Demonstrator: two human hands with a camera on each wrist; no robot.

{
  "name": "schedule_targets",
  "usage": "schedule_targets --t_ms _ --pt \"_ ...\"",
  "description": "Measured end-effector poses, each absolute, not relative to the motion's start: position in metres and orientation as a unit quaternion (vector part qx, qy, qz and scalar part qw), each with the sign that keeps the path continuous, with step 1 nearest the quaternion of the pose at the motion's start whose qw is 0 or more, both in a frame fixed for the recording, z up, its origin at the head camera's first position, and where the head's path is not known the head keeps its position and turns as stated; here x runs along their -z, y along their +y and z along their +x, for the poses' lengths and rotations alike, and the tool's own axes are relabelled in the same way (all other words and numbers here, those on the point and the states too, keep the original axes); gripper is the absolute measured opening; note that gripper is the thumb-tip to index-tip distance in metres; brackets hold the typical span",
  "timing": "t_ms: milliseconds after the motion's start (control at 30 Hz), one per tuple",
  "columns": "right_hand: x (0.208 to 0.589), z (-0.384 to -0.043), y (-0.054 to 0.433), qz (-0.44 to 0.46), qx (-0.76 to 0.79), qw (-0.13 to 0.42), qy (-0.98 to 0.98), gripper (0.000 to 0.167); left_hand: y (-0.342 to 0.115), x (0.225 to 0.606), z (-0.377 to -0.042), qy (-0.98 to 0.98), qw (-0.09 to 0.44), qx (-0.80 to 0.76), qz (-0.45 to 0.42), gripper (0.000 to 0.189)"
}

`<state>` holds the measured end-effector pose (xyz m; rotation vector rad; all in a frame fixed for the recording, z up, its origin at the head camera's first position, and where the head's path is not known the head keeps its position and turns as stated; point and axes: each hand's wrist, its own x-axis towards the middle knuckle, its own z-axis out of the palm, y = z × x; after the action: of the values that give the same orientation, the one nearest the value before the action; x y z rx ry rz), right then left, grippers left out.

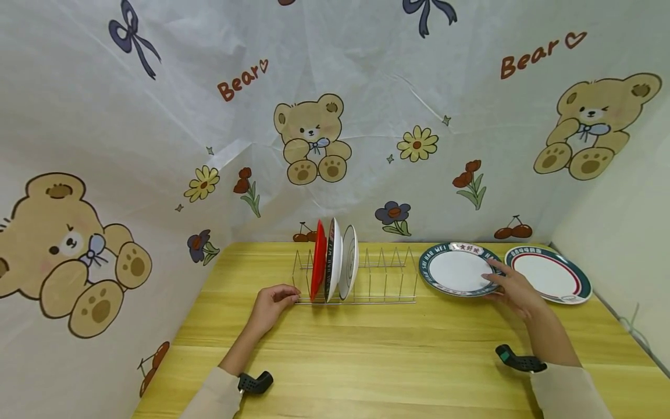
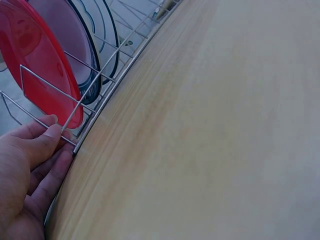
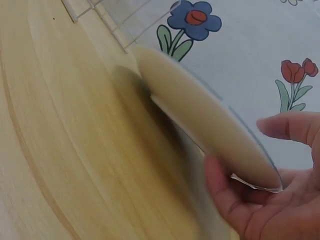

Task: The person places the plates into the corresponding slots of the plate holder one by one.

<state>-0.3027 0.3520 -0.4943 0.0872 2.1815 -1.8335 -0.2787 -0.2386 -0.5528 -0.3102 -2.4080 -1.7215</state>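
Observation:
A wire dish rack (image 1: pixel 384 301) stands on the table, with a red plate (image 1: pixel 317 262), a dark-patterned plate (image 1: pixel 330 262) and a white plate (image 1: pixel 349 262) upright in its left part. My left hand (image 1: pixel 274 305) pinches the rack's front left corner; in the left wrist view, thumb and finger meet at the wire beside the red plate (image 2: pixel 45 65). On the right, my right hand (image 1: pixel 515 285) grips the right edge of a white plate with a lettered dark green rim (image 1: pixel 455 270). In the right wrist view this plate (image 3: pixel 200 115) is tilted above the tabletop, fingers beneath it.
Another plate with green and red rim bands (image 1: pixel 549 276) lies flat at the far right, beside the wall. A cloth with printed bears (image 1: pixel 314 145) hangs behind the wooden table (image 1: pixel 387 361). A cable (image 1: pixel 635 329) runs along the right edge.

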Motion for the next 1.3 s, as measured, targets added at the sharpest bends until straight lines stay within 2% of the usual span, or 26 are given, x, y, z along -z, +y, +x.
schedule_targets --t_ms 167,467,633,1033,1300 --pt "0.491 -0.301 0.351 0.01 0.649 0.152 0.745 0.066 -0.241 0.553 -0.279 -0.797 0.073 0.589 -0.113 0.009" --pt "0.491 -0.299 0.353 -0.076 0.73 0.155 0.661 0.078 -0.235 0.529 -0.265 -0.799 0.063 0.584 -0.132 0.011" --pt "0.49 -0.299 0.35 -0.099 0.741 0.135 0.651 0.079 -0.235 0.534 -0.268 -0.803 0.066 0.58 -0.122 0.01" --pt "0.475 -0.294 0.342 -0.075 0.722 0.103 0.68 0.091 -0.245 0.554 -0.281 -0.79 0.058 0.597 -0.128 0.011" --pt "0.463 -0.291 0.336 -0.066 0.731 0.067 0.676 0.089 -0.245 0.553 -0.28 -0.792 0.063 0.592 -0.138 0.008"
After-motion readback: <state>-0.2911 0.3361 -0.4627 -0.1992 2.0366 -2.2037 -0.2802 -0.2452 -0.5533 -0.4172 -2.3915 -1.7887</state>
